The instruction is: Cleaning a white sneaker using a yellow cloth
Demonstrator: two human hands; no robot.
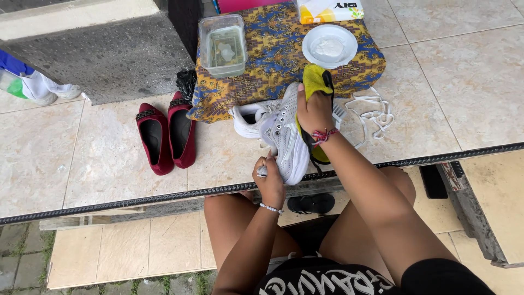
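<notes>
A sneaker is held and wiped at the tiled ledge.
Its toe is gripped by the left hand; a yellow cloth is pressed on it by the closed right hand.

Raised floor of large glossy beige tiles with thin grout lines, lit by even daylight; its front edge trimmed with a dark ribbed strip; lower step of matt beige tiles below that edge; grey paving with grass in the joints at lower left corner; rough grey concrete slab at upper left, pale ledge above it; dark upright post at top centre.
</notes>
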